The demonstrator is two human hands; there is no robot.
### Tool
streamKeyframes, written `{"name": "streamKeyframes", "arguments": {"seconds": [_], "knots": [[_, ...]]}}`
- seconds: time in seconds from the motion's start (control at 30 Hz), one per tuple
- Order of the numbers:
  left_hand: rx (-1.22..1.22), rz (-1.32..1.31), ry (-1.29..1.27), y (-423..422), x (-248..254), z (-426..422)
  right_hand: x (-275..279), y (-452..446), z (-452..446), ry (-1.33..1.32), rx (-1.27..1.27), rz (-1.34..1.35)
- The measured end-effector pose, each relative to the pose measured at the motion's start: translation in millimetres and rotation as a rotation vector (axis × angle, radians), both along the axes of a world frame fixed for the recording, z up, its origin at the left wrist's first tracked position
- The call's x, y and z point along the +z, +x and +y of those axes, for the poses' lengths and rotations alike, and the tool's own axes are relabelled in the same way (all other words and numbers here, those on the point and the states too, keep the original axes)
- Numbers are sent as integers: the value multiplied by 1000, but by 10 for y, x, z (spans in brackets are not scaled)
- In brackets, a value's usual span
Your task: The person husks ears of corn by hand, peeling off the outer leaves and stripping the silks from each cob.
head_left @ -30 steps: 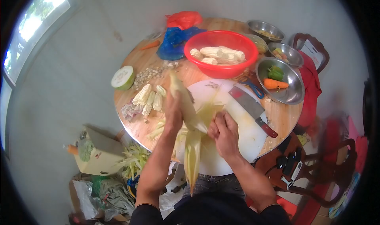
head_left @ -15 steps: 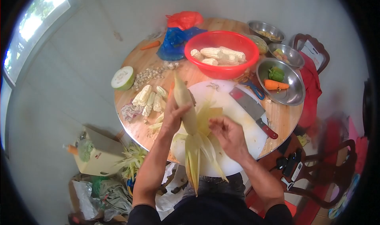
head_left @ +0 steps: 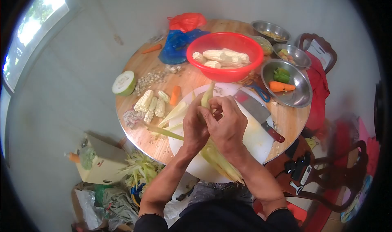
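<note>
An ear of corn (head_left: 208, 94), still in pale green husk, stands tip-up over the white cutting board (head_left: 255, 142). My left hand (head_left: 195, 128) is closed round its side. With bent fingers my right hand (head_left: 227, 123) pinches the husk near the upper part; the fingers hide most of the ear. Peeled-back husk leaves (head_left: 222, 162) hang below my wrists, and loose husk strips (head_left: 175, 113) lie left of my left hand. On the right of the board rests a cleaver (head_left: 257, 111) with a red-brown handle.
A red basin (head_left: 224, 73) of peeled corn stands at the back. Several peeled cobs (head_left: 150, 105), carrot pieces (head_left: 175, 95) and a cut melon-like vegetable (head_left: 124, 83) lie left. Steel bowls (head_left: 304, 91) line the right edge. A chair (head_left: 347, 166) stands at lower right.
My right hand has moved up and left onto the ear, beside my left hand. The ear's lower end is now covered by my hands, and the hanging leaves have swung right.
</note>
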State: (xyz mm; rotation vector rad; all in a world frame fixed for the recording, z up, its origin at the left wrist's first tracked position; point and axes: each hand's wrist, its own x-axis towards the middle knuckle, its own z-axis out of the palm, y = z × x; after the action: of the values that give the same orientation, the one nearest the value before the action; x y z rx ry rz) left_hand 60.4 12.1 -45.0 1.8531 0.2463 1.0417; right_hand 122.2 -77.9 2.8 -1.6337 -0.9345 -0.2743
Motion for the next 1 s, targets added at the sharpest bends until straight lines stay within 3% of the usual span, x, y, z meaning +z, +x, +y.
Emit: {"name": "streamKeyframes", "arguments": {"seconds": [0.1,0.23,0.33,0.4,0.5,0.73,1.0], "knots": [[155,61,78,43,-34,-54,-36,-2,5,23,-42,89],[177,33,139,67,-55,-58,-108,48,-21,-6,12,149],[134,42,170,35,-78,-15,-72,58,-34,44,28,211],[-128,-38,-24,-6,-128,49,-23,61,-57,91,32,271],[-130,4,-16,-72,-72,37,20,91,-97,38,113,397],[-184,-12,-97,-158,-18,76,54,126,-124,49,60,165],[-71,-22,-42,-140,29,-48,74,146,-145,-20,-64,-16]]}}
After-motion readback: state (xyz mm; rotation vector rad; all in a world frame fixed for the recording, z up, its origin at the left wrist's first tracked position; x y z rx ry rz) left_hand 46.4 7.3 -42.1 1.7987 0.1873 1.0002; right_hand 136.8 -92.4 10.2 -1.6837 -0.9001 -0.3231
